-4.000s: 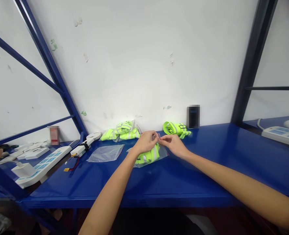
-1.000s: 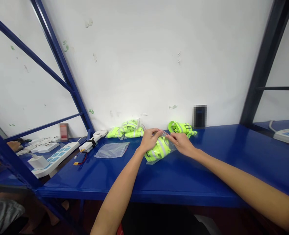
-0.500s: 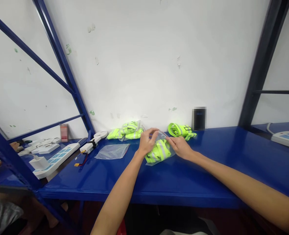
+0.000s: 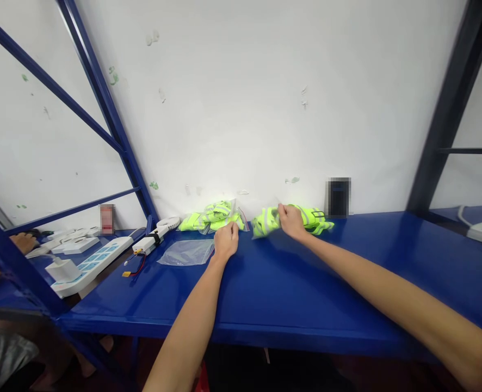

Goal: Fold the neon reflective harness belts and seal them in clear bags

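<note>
My right hand [image 4: 292, 220] is closed on the top of a clear zip bag [image 4: 265, 222] with a folded neon-yellow reflective vest inside. It holds the bag near the back of the table, in front of a rolled neon-yellow reflective vest [image 4: 322, 220] that it partly hides. My left hand [image 4: 226, 240] is closed, with nothing showing in its fingers. It is just right of a flat clear zip bag [image 4: 186, 253]. Behind it, several bagged neon-yellow reflective vests [image 4: 214, 215] are piled against the wall.
The blue table [image 4: 290, 305] meets a white wall. At left lie a small white fan [image 4: 167, 224], a battery pack with wires [image 4: 145, 245] and a power strip [image 4: 98, 264]. A dark box [image 4: 339, 197] stands at the back. Another person's hand [image 4: 24, 242] shows far left.
My left hand has let go of the filled bag and moved left. My right hand has carried the bag back, towards the wall and the rolled vest.
</note>
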### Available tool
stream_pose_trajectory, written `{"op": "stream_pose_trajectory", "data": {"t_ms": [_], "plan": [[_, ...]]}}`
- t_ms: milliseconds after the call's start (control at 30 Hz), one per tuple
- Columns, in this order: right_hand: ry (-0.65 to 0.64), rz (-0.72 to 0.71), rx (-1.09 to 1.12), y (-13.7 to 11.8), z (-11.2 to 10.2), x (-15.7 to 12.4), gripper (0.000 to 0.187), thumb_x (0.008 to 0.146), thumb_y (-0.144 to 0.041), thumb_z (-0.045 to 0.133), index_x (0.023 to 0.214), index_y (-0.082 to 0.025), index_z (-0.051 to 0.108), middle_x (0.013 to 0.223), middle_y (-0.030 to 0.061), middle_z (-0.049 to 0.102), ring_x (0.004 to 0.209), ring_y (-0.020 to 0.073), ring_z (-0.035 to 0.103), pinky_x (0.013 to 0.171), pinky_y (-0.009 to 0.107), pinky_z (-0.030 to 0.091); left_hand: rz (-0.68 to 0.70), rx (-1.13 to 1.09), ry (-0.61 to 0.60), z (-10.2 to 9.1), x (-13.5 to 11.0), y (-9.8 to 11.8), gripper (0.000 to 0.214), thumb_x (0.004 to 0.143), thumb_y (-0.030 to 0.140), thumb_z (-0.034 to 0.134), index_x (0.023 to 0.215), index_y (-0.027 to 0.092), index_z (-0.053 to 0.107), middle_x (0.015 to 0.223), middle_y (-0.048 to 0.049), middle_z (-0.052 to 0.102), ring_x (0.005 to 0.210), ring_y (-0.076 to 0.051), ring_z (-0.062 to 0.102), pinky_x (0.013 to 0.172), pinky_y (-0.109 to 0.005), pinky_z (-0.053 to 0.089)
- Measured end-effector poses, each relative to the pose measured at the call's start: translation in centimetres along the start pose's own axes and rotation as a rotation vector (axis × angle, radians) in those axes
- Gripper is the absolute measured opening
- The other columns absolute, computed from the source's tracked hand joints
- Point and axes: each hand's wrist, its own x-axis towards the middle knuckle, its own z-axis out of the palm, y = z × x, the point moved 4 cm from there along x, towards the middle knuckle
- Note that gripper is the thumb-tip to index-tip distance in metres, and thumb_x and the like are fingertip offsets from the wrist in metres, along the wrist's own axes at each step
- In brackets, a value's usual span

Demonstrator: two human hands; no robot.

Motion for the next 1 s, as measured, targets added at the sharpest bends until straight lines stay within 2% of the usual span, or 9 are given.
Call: {"op": "stream_pose_trajectory", "data": {"t_ms": [167, 267, 333, 433, 500, 567, 667, 833, 1000], "plan": [[-0.139, 0.155, -0.060, 1.6, 3.2, 4.5, 0.045, 0.095, -0.039, 0.034, 0.087, -0.010, 0.068, 0.076, 0.0200, 0.069, 0.081, 0.0306, 0.066, 0.075, 0.036, 0.045, 0.070, 0.026, -0.158, 1.8, -0.3, 0.2, 0.039, 0.097, 0.035, 0.033, 0.086, 0.020, 0.067, 0.089, -0.0087, 0.071, 0.087, -0.023, 0.064, 0.076, -0.030, 0.042], [-0.167, 0.186, -0.097, 2.6, 3.2, 5.1, 0.049, 0.091, -0.037, 0.046, 0.128, -0.005, 0.053, 0.104, 0.0243, 0.067, 0.093, 0.0330, 0.066, 0.081, 0.040, 0.047, 0.179, 0.012, -0.216, 2.8, -0.3, 0.2, 0.032, 0.095, 0.032, 0.038, 0.090, 0.020, 0.067, 0.098, -0.0088, 0.070, 0.096, -0.023, 0.062, 0.084, -0.032, 0.043], [-0.158, 0.122, -0.112, 2.5, 3.2, 4.5, 0.058, 0.091, -0.036, 0.047, 0.142, -0.011, 0.038, 0.131, 0.0254, 0.054, 0.111, 0.0349, 0.059, 0.091, 0.044, 0.044, 0.221, 0.003, -0.229, 3.2, -0.2, 0.2, 0.028, 0.093, 0.030, 0.042, 0.092, 0.019, 0.067, 0.101, -0.0090, 0.069, 0.100, -0.023, 0.060, 0.091, -0.033, 0.042], [-0.281, -0.088, -0.092, 1.6, 4.7, 2.3, 0.050, 0.096, -0.040, 0.040, 0.141, -0.019, 0.043, 0.147, 0.0191, 0.041, 0.131, 0.0347, 0.044, 0.106, 0.048, 0.034, 0.238, -0.013, -0.249, 3.4, -0.1, 0.1, 0.026, 0.092, 0.027, 0.042, 0.093, 0.019, 0.068, 0.102, -0.0089, 0.068, 0.103, -0.023, 0.059, 0.095, -0.033, 0.042], [-0.371, -0.135, -0.074, 1.5, 6.1, 0.8, 0.054, 0.092, -0.046, 0.048, 0.138, -0.018, 0.047, 0.145, 0.0171, 0.045, 0.136, 0.0338, 0.039, 0.110, 0.047, 0.030, 0.249, -0.022, -0.258, 3.5, -0.1, 0.3, 0.027, 0.091, 0.027, 0.042, 0.094, 0.020, 0.068, 0.103, -0.0087, 0.068, 0.103, -0.023, 0.059, 0.096, -0.034, 0.042], [-0.415, -0.154, -0.023, 1.6, 7.2, 0.0, 0.065, 0.086, -0.046, 0.057, 0.143, -0.018, 0.042, 0.151, 0.0161, 0.038, 0.142, 0.0333, 0.029, 0.114, 0.048, 0.023, 0.252, -0.027, -0.267, 3.7, -0.1, 0.5, 0.027, 0.091, 0.026, 0.042, 0.095, 0.021, 0.068, 0.103, -0.0086, 0.068, 0.103, -0.023, 0.059, 0.095, -0.035, 0.043], [-0.448, -0.159, 0.080, 1.6, 7.9, 0.5, 0.057, 0.088, -0.040, 0.053, 0.141, -0.020, 0.046, 0.149, 0.0115, 0.044, 0.139, 0.0260, 0.037, 0.114, 0.041, 0.027, 0.247, -0.026, -0.293, 4.1, -0.1, 0.9, 0.028, 0.090, 0.024, 0.042, 0.096, 0.021, 0.069, 0.102, -0.0085, 0.068, 0.102, -0.024, 0.060, 0.094, -0.035, 0.044], [-0.351, -0.184, 0.127, 0.2, 5.6, 2.3, 0.041, 0.093, -0.033, 0.040, 0.126, -0.017, 0.060, 0.136, 0.0093, 0.057, 0.128, 0.0222, 0.050, 0.108, 0.035, 0.036, 0.277, -0.035, -0.336, 4.6, -0.3, 1.2, 0.028, 0.087, 0.021, 0.043, 0.095, 0.021, 0.069, 0.098, -0.0075, 0.068, 0.099, -0.023, 0.061, 0.091, -0.034, 0.046], [-0.124, -0.334, -0.007, 1.0, -0.9, 3.0, 0.036, 0.093, -0.027, 0.037, 0.113, -0.016, 0.066, 0.129, 0.0123, 0.060, 0.123, 0.0260, 0.050, 0.108, 0.039, 0.033, 0.273, -0.057, -0.339, 4.0, -0.4, 0.8, 0.030, 0.086, 0.021, 0.041, 0.096, 0.021, 0.069, 0.102, -0.0075, 0.068, 0.099, -0.023, 0.061, 0.092, -0.034, 0.046]]}}
